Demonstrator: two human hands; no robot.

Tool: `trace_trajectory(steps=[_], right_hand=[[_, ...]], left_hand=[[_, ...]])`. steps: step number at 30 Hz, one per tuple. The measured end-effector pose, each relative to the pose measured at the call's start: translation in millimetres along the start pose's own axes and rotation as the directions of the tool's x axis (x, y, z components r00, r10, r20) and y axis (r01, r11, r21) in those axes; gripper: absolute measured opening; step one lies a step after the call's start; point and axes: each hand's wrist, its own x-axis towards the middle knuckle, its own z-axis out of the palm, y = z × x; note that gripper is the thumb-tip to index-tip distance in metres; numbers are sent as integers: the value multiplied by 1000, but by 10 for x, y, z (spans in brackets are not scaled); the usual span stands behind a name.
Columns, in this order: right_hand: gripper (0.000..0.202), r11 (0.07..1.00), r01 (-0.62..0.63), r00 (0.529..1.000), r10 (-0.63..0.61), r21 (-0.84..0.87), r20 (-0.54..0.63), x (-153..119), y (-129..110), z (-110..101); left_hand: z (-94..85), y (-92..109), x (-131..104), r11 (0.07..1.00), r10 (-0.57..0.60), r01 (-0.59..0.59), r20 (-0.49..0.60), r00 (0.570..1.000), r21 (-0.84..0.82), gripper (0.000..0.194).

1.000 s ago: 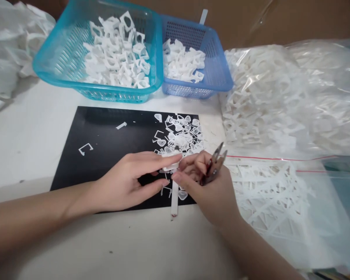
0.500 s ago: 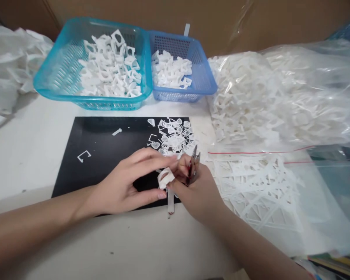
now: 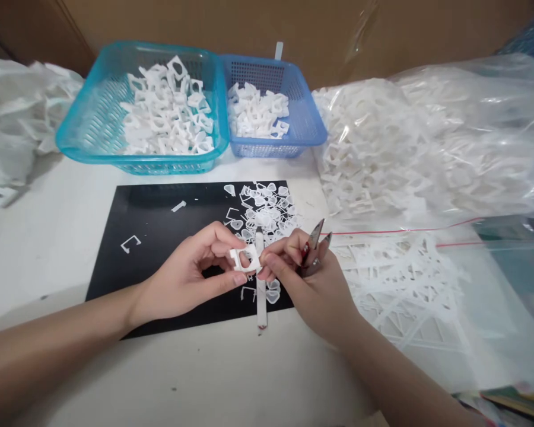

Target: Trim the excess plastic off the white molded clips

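A: So what's being held, and where?

B: A white bracket with a round opening, pinched between thumb and fingers of the left grip. Its right end is met by the fingertips of the right grip, which is curled shut round a pointed metal tool, tips angled up and away. Both are held just above the black mat.

A: And the surface?

B: The mat is laid on a pale worktop, dotted with a few dark specks. Tiny white scraps are heaped beyond the grips, with a few strewn off to the left. A flat white strip is laid lengthwise under the bracket, its near end poking past the mat edge.

A: Anything round the room?

B: Yep. Beyond the grips, a teal basket and a blue basket are set side by side, both part-filled with white pieces, and the whole lot is backed by a brown panel. Right of the grips, a big clear bag is stuffed with more, with a flatter clear bag and white lattice frames nearer in. Another bag is parked far left.
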Motion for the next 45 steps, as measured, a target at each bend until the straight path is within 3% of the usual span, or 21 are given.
trace_trajectory(steps=[7, 13, 17, 24, 32, 37, 41, 45], right_hand=[[39, 992, 67, 993, -78, -106, -94, -15, 7, 84], [37, 964, 110, 991, -126, -242, -50, -47, 51, 87], [36, 950, 142, 985, -164, -278, -57, -64, 63, 95], [38, 995, 71, 984, -80, -63, -160, -22, 6, 109], [42, 998, 68, 982, -64, 16, -177, -28, -23, 106], [41, 997, 58, 985, -50, 46, -165, -27, -40, 108], [45, 998, 6, 985, 4, 55, -172, -19, -61, 136], [44, 995, -41, 990, 54, 95, -134, -16, -58, 144]], left_hand=[[25, 1, -17, 969, 132, -120, -45, 990, 217, 29], [45, 62, -4, 879, 219, -213, 35, 975, 426, 27], [47, 76, -2, 889, 194, -203, 65, 979, 411, 25], [45, 11, -27, 949, 172, -160, -20, 985, 271, 31], [44, 10, -18, 989, 115, -110, -40, 993, 102, 34], [39, -9, -20, 986, 119, -112, -46, 992, 123, 34], [48, -12, -16, 959, 157, -144, -33, 987, 243, 34], [40, 56, 3, 935, 200, -202, 37, 979, 291, 46]])
